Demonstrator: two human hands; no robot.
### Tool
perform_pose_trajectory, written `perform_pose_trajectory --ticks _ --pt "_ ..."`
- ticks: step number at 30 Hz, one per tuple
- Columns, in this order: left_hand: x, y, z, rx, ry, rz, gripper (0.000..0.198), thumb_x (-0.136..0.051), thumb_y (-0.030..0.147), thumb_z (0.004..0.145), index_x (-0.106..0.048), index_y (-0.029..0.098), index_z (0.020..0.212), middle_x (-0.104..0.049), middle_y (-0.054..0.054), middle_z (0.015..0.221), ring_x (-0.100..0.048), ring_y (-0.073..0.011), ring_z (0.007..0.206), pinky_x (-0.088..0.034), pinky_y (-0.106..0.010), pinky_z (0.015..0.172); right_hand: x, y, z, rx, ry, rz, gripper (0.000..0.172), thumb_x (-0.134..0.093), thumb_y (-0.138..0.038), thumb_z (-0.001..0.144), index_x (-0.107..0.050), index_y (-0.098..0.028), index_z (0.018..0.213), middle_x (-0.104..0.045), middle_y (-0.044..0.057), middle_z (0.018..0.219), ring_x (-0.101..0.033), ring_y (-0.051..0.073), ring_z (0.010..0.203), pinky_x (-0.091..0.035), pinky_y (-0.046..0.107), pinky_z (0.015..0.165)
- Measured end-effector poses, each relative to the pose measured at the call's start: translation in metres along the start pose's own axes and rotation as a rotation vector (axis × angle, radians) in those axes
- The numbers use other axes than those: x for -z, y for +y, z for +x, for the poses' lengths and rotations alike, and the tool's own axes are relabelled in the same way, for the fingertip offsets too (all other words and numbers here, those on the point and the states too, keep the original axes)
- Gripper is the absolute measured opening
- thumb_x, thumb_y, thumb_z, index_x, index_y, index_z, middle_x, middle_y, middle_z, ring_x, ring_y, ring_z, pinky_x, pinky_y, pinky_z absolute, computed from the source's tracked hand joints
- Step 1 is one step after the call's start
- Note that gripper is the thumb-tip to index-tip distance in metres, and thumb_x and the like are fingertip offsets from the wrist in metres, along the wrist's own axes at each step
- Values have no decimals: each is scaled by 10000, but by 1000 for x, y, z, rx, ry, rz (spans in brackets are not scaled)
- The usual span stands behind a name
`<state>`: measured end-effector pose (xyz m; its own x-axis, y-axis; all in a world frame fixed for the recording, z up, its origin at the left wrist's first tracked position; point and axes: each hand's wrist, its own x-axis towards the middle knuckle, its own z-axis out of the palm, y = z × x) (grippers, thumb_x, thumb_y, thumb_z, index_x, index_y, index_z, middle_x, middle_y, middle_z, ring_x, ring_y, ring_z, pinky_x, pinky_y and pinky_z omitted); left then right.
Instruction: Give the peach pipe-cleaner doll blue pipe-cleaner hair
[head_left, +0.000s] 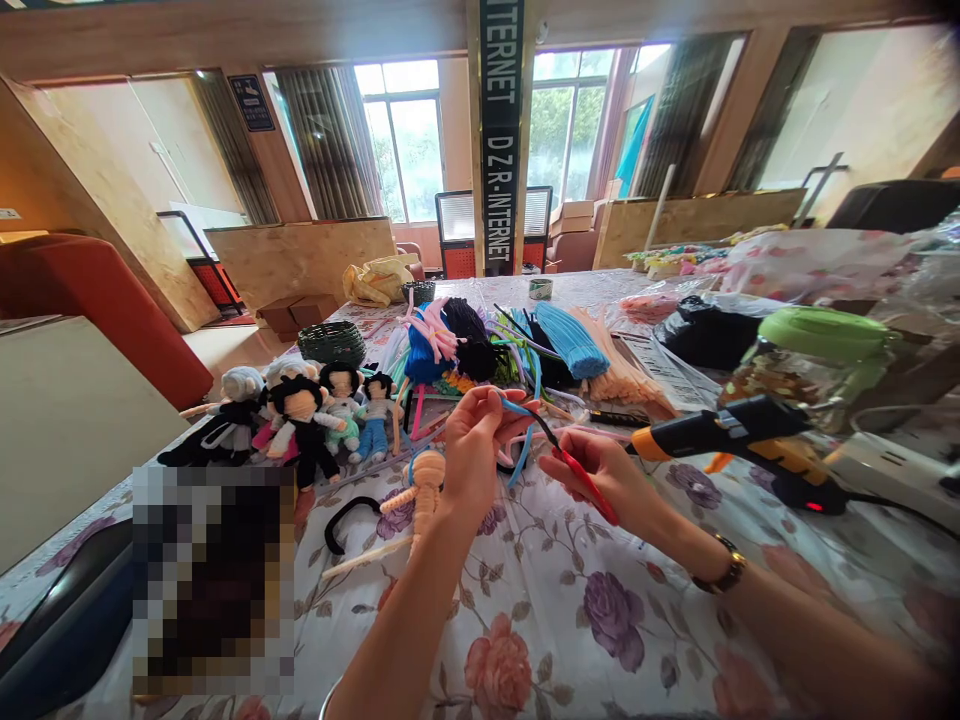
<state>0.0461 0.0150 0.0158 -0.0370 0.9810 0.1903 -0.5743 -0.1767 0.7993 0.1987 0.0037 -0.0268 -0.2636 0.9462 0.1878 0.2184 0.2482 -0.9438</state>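
Observation:
My left hand [476, 435] pinches a light-blue pipe cleaner [516, 406] between thumb and fingers. My right hand [600, 475] grips red-handled scissors [589, 485], whose dark blades reach up to the blue stem by my left fingertips. Whether the blades are closed on it is too small to tell. Beside my left wrist lies a beige pipe-cleaner doll [427, 470] with a blue strip round its head, partly covered by my forearm. A curved black pipe cleaner [331, 530] and a beige stem [364, 560] rest near it on the floral tablecloth [555, 640].
Several finished dolls [300, 410] sit at the left before a dark woven basket [331, 343]. Bundles of blue stems [571, 340] and peach stems [626, 370] lie ahead. A glue gun [727, 432] with a red light stands right, near a green-lidded jar [817, 340]. A pixelated patch [214, 580] covers the lower left.

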Motion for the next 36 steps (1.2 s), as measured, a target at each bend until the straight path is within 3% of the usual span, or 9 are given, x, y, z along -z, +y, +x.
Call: perform_pose_trajectory --ticks 10,29,36 --pt "-1 2 -2 -10 14 49 116 -591 234 818 -541 149 756 -688 -28 804 -704 -163 724 -558 -277 711 0 1 1 29 0 -13 423 -657 -488 765 -361 -210 650 -354 -64 582 -345 88 514 -263 231 467" --pt "-2 1 -2 -17 9 51 227 -694 332 731 -549 159 748 -685 -26 800 -700 -183 748 -549 -353 791 -3 -2 -1 22 38 -66 449 -614 -581 755 -374 -216 654 -378 -55 576 -361 99 514 -308 238 467" --pt "-2 0 -2 -21 6 58 238 -702 348 723 -561 158 744 -684 -24 804 -697 -177 747 -553 -321 761 -3 -2 -2 25 53 -83 447 -615 -572 761 -372 -215 645 -355 -58 562 -347 97 507 -301 235 460"
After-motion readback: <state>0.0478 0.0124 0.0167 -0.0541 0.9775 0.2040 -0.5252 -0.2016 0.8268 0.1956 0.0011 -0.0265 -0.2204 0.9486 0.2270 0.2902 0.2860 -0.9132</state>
